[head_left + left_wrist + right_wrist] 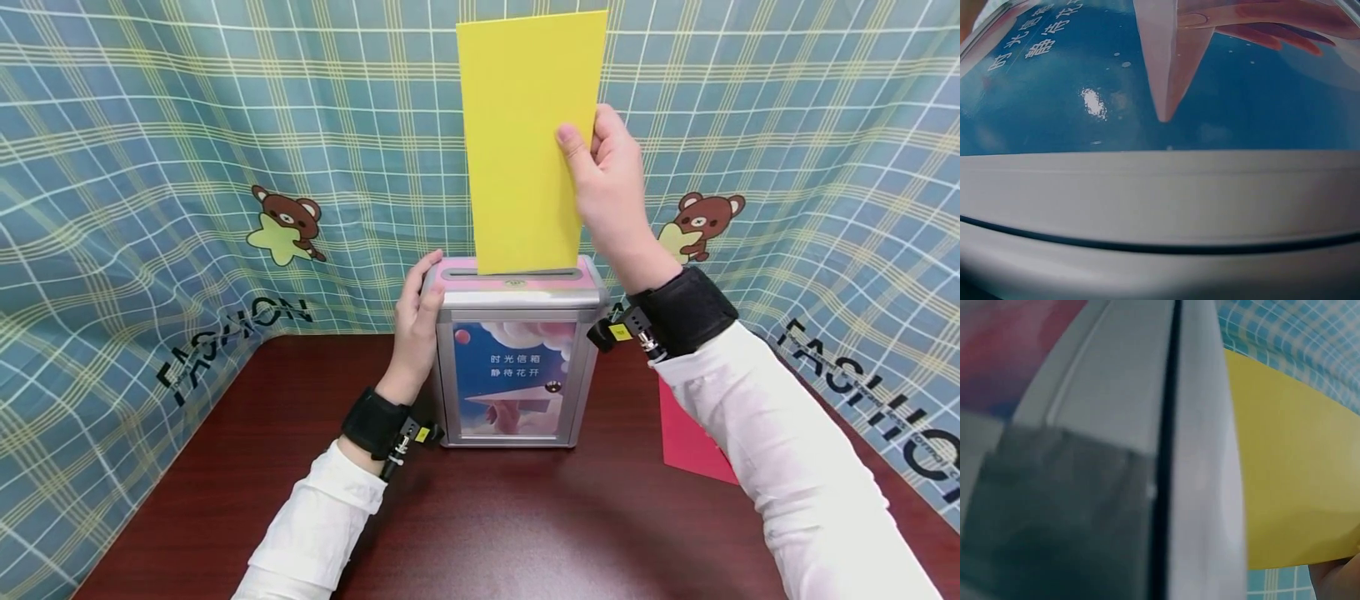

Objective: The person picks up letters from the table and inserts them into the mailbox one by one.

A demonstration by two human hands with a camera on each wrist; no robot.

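Observation:
A pink and silver mailbox with a picture panel stands upright on the table, a long slot in its top. My left hand holds its upper left side, thumb towards the front and fingers along the side. In my right hand a yellow envelope is pinched by its right edge, thumb on the near face. It stands upright over the slot, its lower edge at the opening; whether it dips inside I cannot tell. In the right wrist view the yellow envelope shows beyond the mailbox's silver edge.
A red envelope-like sheet lies on the dark wooden table to the right, partly hidden by my right sleeve. Behind and on both sides hangs a checked curtain with printed bears. The left wrist view is filled by the mailbox's picture panel.

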